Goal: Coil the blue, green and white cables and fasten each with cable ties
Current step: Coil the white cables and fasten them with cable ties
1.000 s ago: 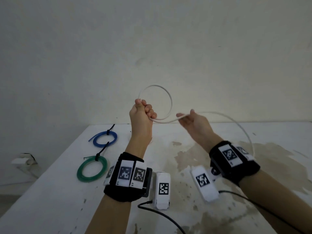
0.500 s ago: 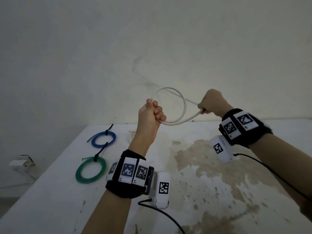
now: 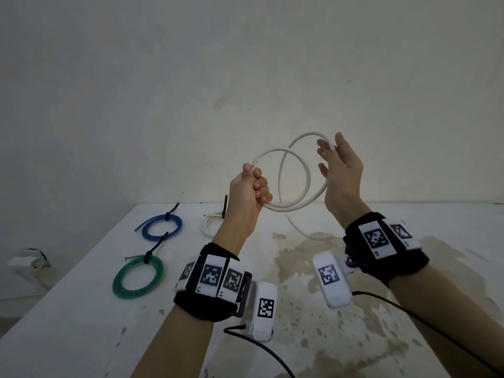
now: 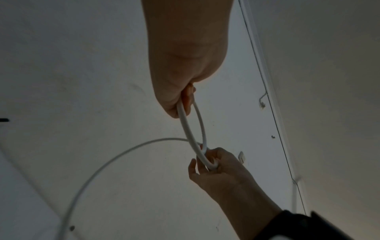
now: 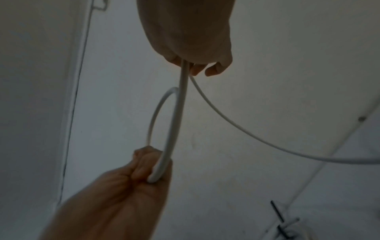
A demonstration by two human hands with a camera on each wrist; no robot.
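Observation:
My left hand point(image 3: 251, 184) is raised above the table and grips the white cable point(image 3: 309, 178) in a fist, holding two overlapping loops. To the loops' right, my right hand point(image 3: 341, 170) has its fingers loosely hooked round the top of the newer loop. The cable's free length point(image 3: 300, 230) hangs down to the table. In the left wrist view the right hand point(image 4: 216, 170) cradles the cable point(image 4: 191, 129) in its curled fingers. The blue coil point(image 3: 144, 230) and the green coil point(image 3: 120, 285) lie tied at the table's left.
The white, stained table point(image 3: 81, 323) stands against a plain wall. A small white coil point(image 3: 208, 227) with a black tie point(image 3: 225, 207) lies behind my left forearm. Black wires run from both wrist cameras over the near table.
My right hand has swung the cable up and left, laying a second loop beside the first, and its fist has loosened. My left hand has kept its grip and place.

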